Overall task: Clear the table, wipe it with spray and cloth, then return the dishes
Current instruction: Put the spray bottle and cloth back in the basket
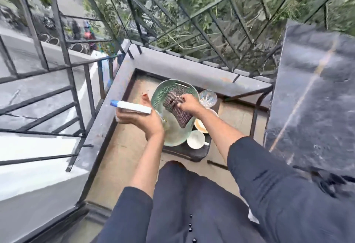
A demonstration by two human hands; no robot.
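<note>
My left hand (143, 122) grips a white spray bottle (132, 107) with a blue nozzle, held sideways over the left rim of a pale green perforated basket (163, 93). My right hand (189, 103) is shut on a dark brown checked cloth (177, 109) that hangs over the basket's inside. The basket stands on a low dark stool (196, 154) on the floor. Beside it on the stool are a clear glass (208, 98), a white cup (196, 139) and a plate (200, 125) partly hidden under my right forearm.
A dark table top (311, 93) rises at the right edge. A grey ledge (172, 64) with metal railing (63, 51) runs behind and to the left of the stool. The beige floor (123, 156) lies between the ledge and my dark clothing.
</note>
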